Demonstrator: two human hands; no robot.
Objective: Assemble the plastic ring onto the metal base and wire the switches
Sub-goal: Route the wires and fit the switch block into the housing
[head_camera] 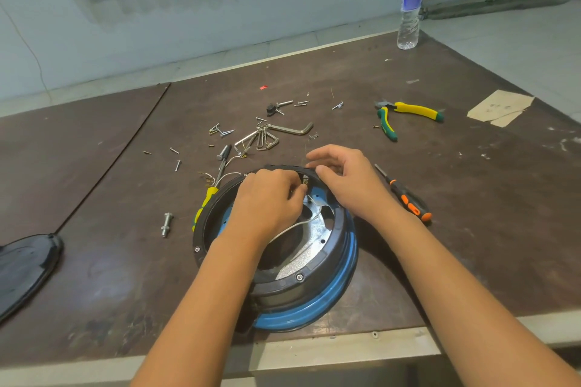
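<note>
We have the plastic ring point(279, 284) seated on the metal base point(301, 259), close to the near edge of the table point(471, 198). Our left hand point(267, 198) has its fingers curled tight, pinching the end of the white wire point(292, 226) at a small switch terminal point(305, 180) inside the ring's far wall. Our right hand point(349, 179) curls thumb and fingers over the far rim just beside it. Our knuckles hide the exact contact. Pushing at an angle could bend the terminal or leave the connector half seated. Our left wrist lies over the wire's slack, so a tug might pull it loose.
</note>
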